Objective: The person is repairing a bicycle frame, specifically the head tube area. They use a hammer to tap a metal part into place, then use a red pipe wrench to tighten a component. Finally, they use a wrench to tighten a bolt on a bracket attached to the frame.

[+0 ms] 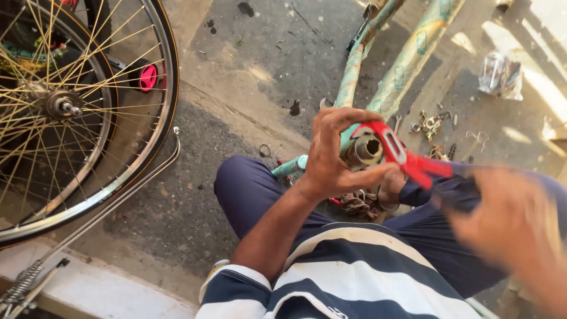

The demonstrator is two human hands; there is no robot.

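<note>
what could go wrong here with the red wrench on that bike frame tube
The left hand wraps close around the tube end where the red wrench sits, so a slip could pinch its fingers. The right hand is blurred, so its hold cannot be judged. Small metal parts on the ground could scatter.

A spoked bicycle wheel (65,112) with a pink reflector (147,77) lies on the concrete floor (236,106) at left. Loose metal parts (430,123) and a crumpled plastic bag (501,74) sit at right
</note>
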